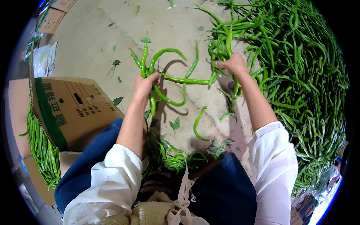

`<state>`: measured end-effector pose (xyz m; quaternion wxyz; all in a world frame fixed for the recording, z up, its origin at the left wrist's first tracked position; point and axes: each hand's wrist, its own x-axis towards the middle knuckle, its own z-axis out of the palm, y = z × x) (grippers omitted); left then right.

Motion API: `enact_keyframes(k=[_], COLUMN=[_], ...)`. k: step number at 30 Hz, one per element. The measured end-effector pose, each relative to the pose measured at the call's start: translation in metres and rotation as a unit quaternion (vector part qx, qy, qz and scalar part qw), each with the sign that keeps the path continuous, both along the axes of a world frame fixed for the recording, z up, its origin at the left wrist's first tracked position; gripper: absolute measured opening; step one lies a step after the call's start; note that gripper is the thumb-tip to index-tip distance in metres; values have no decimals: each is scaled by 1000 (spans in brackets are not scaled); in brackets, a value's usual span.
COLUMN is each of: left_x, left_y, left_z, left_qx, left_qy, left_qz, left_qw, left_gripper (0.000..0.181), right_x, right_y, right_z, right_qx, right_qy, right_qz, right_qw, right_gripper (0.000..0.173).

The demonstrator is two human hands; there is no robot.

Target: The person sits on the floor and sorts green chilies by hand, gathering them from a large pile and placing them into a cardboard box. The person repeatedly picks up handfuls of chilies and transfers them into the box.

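Observation:
Several long green chili peppers (166,98) are in my left hand (144,85), which is closed around them above the floor, left of the middle. Their ends stick out on both sides of the fist, some curled. My right hand (234,66) grips another bunch of green chilies (229,40) at the near edge of a large heap of green chilies (298,70). A long chili (188,81) stretches across the space between my hands. On the floor below lies a single curved chili (198,123).
At the left stands an open cardboard box (81,98) with printed writing; straight green chilies (42,149) fill it. More chilies and leaves (174,160) lie between my legs. Loose leaves (175,125) dot the concrete floor (90,42). Further boxes (50,21) stand at the upper left.

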<state>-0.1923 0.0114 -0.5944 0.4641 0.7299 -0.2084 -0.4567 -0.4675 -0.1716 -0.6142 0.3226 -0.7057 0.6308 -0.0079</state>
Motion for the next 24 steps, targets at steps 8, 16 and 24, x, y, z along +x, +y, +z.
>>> enact_keyframes(k=[8,16,24], left_x=[-9,-2,0], left_y=[-50,-33,-98], left_z=[24,-20,-18], left_qx=[-3,70,-48], left_qy=[111,-105,-538], left_qz=[-102,-57,-490], left_qw=[989,990,684], left_gripper=[21,19,29], right_x=[-41,-109,-111], right_y=[33,63,52], right_z=[19,36,38], right_qx=[47,84,49], right_qy=[-83,-189,-180], right_qz=[12,-85,-117], right_qw=[995,975,975], right_gripper=[38,33,28])
